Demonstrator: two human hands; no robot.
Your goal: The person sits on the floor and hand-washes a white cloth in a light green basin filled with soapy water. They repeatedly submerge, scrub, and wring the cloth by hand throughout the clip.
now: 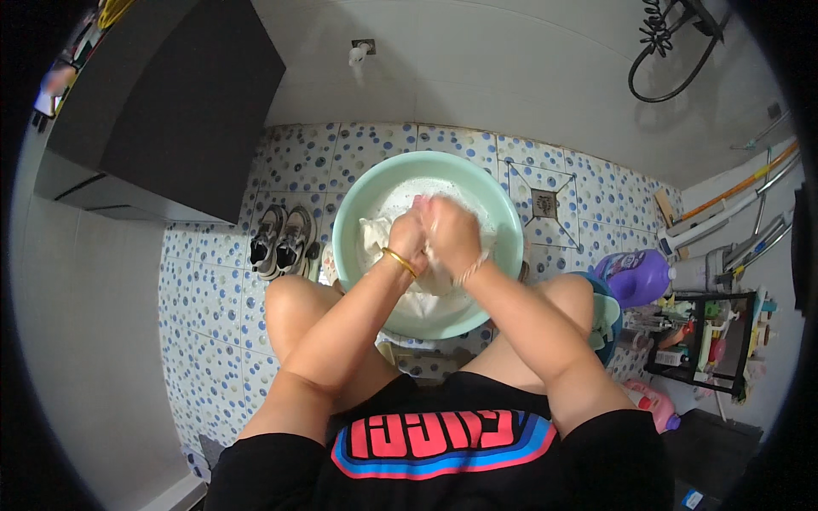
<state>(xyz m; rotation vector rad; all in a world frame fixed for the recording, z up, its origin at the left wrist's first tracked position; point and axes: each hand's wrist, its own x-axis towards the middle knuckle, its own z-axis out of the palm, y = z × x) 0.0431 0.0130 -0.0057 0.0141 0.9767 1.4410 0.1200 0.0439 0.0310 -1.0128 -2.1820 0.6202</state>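
A pale green basin (342,243) stands on the floor between my knees, with sudsy water (423,189) in it. White cloth (375,236) lies partly in the water, bunched up under my hands. My left hand (409,234), with a gold bangle at the wrist, is closed on the cloth over the middle of the basin. Pressed close against it is my right hand (452,230), blurred by motion and closed too, a pale band round its wrist. Part of the cloth is hidden beneath both hands.
Grey sneakers (281,241) stand left of the basin. A floor drain (544,204) lies to its right. Beyond my right knee are a purple jug (633,278), a blue tub (607,328), a pink bottle (653,404) and a black rack (703,341). A dark cabinet (183,111) juts out at the left.
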